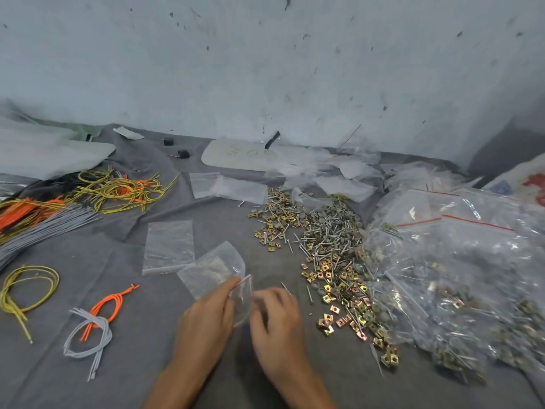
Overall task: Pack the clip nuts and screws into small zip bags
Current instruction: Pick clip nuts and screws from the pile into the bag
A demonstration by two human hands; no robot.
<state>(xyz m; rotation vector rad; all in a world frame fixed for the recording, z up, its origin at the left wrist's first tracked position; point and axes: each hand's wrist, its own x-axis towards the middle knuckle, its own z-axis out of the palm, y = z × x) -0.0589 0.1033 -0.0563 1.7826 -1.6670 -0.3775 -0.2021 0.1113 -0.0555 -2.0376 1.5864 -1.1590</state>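
Head view: left hand [206, 315] pinches crinkly clear zip bag [211, 268].

Soft, cool, even light; shadows are faint, with a dim patch just beneath the grip. The right hand [275, 315] is smeared by motion blur; the left hand [206, 317] and the small zip bag [213, 268] it pinches look sharper. Right of the grip, plastic bags [472, 261] flash white glare. Frame edges bow.

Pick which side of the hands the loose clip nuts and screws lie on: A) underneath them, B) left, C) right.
C: the pile of clip nuts and screws spreads over the grey cloth to the right of the right hand, while the left hand holds the small zip bag.
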